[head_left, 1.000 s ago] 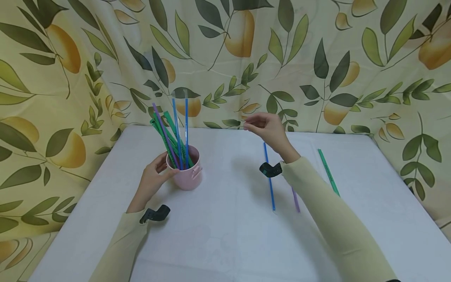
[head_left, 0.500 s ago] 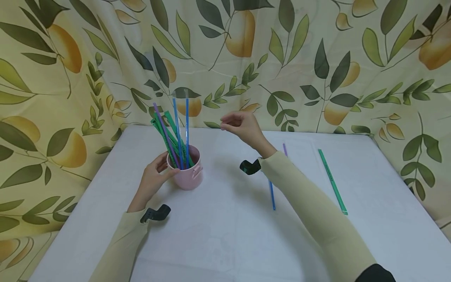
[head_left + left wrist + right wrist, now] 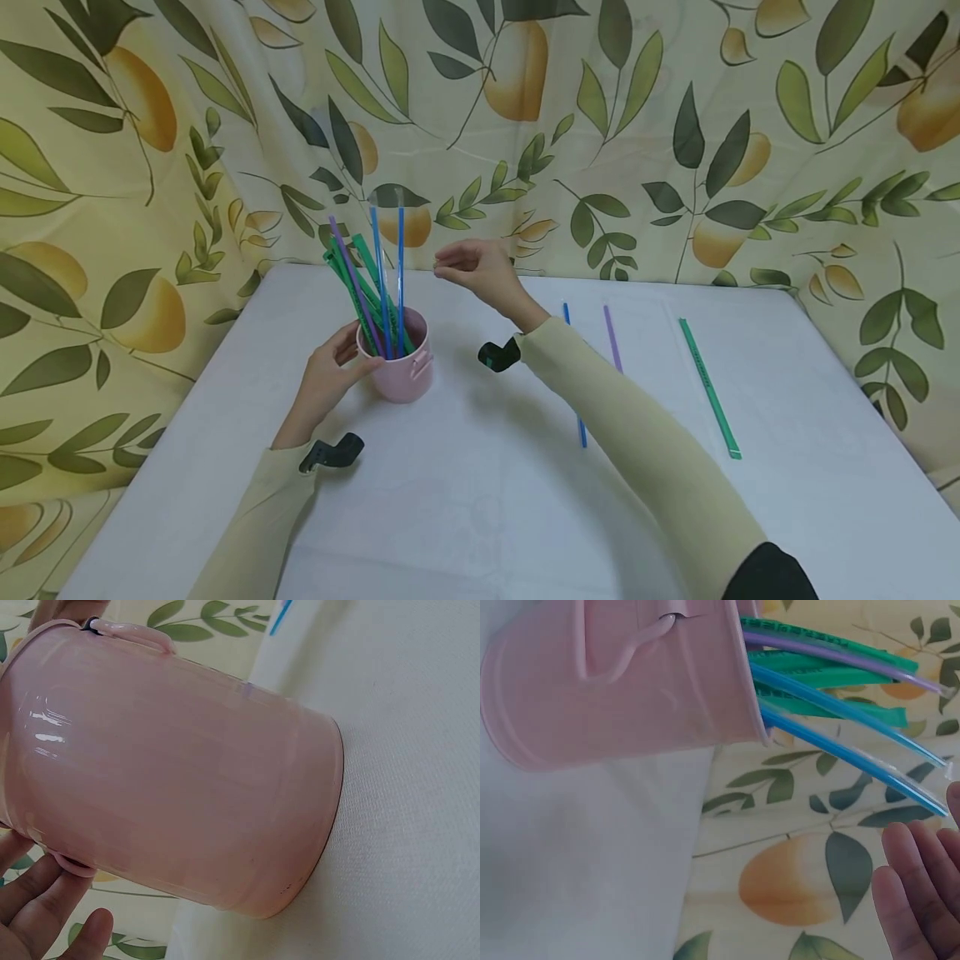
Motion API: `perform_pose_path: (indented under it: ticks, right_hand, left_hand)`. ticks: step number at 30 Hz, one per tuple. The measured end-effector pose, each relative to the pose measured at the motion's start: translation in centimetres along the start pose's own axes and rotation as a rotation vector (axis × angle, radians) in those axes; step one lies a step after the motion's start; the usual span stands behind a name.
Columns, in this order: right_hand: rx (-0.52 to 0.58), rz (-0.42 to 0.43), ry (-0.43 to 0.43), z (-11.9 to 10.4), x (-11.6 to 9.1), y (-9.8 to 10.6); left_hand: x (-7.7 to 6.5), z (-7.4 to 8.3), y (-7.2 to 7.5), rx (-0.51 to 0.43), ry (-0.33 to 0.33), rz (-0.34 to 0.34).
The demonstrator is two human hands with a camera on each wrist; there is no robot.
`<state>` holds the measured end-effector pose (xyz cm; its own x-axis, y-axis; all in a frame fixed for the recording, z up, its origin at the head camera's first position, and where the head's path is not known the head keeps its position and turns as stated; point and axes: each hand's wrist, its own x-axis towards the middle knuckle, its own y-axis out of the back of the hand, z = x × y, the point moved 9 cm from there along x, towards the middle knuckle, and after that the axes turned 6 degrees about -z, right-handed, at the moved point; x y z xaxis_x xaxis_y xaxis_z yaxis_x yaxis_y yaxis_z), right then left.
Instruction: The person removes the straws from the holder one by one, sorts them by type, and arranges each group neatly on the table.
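Note:
A pink bucket-shaped cup (image 3: 402,379) with small side handles stands upright on the white table. My left hand (image 3: 324,379) grips its left side, thumb at the rim; in the left wrist view the fingers (image 3: 45,915) reach around the cup by a handle. Upright in the cup lean wrapped drinking straws: several green ones (image 3: 348,287), a purple one (image 3: 347,254) and two blue ones (image 3: 401,267). My right hand (image 3: 487,275) hovers right of the straw tops, fingers loosely bent, holding nothing visible. The right wrist view shows its fingertips (image 3: 896,900) close to the blue straw ends, apart from them.
On the table's right side lie a blue straw (image 3: 581,432), partly under my right forearm, a purple straw (image 3: 612,335) and a green wrapped straw (image 3: 708,387). A fruit-patterned cloth (image 3: 480,100) hangs behind the table.
My right hand has moved left, from above the loose straws toward the cup. The left hand stays on the cup, and the straws have not moved.

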<state>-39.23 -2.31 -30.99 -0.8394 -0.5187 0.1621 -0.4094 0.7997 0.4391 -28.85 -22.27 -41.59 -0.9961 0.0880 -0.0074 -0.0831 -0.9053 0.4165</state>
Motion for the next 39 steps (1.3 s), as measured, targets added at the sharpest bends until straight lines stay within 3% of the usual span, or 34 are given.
perform_pose_path:
  ticks: [15,20,31,39]
  right_hand:
    - [-0.009,-0.019,-0.017,0.6,1.9,-3.2]
    - [-0.002,-0.006,-0.057,1.0,2.3,-3.8]
    - [0.376,-0.006,-0.268,2.7,3.2,-4.7]
    - [0.465,-0.068,-0.355,3.4,3.5,-5.2]
  left_hand:
    - [0.0,0.1,0.0,0.002,0.001,-0.02]
    - [0.0,0.0,0.0,0.01,0.017,-0.022]
    - [0.1,-0.1,0.0,0.007,0.02,-0.015]
    - [0.0,0.0,0.0,0.007,0.034,-0.016]
